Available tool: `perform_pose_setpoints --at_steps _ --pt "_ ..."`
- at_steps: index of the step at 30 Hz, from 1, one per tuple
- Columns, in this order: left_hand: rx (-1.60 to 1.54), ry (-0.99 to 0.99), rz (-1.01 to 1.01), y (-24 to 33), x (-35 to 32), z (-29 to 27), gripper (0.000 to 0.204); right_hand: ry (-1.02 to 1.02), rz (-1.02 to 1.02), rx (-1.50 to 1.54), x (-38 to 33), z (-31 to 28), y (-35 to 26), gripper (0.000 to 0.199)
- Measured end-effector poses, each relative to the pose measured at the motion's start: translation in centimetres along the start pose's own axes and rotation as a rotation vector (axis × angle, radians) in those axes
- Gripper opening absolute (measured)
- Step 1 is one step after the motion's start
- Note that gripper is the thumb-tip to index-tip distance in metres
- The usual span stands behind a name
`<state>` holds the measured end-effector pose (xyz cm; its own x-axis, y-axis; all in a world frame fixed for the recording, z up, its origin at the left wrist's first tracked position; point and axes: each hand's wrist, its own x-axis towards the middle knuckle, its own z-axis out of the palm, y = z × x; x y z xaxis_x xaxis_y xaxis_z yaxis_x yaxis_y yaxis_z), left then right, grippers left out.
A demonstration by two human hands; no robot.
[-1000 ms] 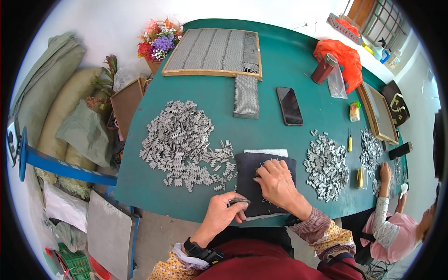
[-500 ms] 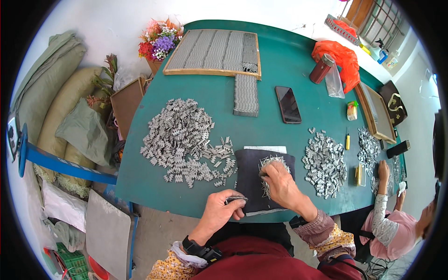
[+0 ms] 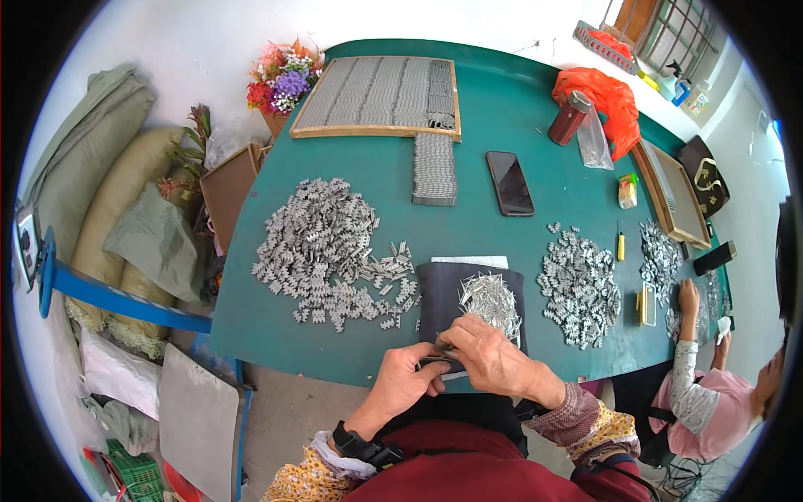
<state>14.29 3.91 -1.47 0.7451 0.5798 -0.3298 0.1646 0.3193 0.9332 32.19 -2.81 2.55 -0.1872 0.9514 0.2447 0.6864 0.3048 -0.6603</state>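
My left hand (image 3: pixel 400 378) is closed on a small dark metal piece (image 3: pixel 434 361) at the table's near edge. My right hand (image 3: pixel 492 358) meets it there, its thumb and fingers pinched together at the piece. Whatever the right fingertips hold is hidden. Just beyond the hands, a heap of thin silver metal pins (image 3: pixel 490 301) lies on a dark folded cloth (image 3: pixel 437 289). To the left spreads a big pile of toothed grey metal pieces (image 3: pixel 318 243). Another pile of toothed pieces (image 3: pixel 577 289) lies to the right of the cloth.
A wooden-framed tray (image 3: pixel 368 131) of grey metal rows stands at the back, a linked strip (image 3: pixel 434 171) before it. Further right are a phone (image 3: pixel 510 184), a red flask (image 3: pixel 570 119), a yellow-handled screwdriver (image 3: pixel 621 246) and a second tray (image 3: pixel 690 226). A co-worker (image 3: pixel 698 410) sits at right.
My right hand has left the pin heap and come toward me to meet the left hand. The left hand still holds the metal piece. The view has shifted slightly.
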Motion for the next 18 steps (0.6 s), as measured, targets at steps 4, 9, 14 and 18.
perform_pose_setpoints --at_steps 4,9,14,18 --pt "0.032 0.004 0.001 0.3 -0.01 0.27 0.011 0.011 0.007 0.024 -0.26 0.15 0.12 0.025" --pt "0.062 -0.015 0.017 0.12 0.09 0.27 0.011 -0.002 -0.002 0.004 -0.33 0.05 0.13 0.03" --pt "0.065 -0.016 0.025 -0.15 0.21 0.07 0.011 -0.001 0.029 0.039 -0.19 0.33 0.31 0.026" --pt "0.073 -0.028 0.023 -0.37 0.42 -0.07 0.011 -0.007 0.009 0.022 0.03 0.31 0.44 0.025"
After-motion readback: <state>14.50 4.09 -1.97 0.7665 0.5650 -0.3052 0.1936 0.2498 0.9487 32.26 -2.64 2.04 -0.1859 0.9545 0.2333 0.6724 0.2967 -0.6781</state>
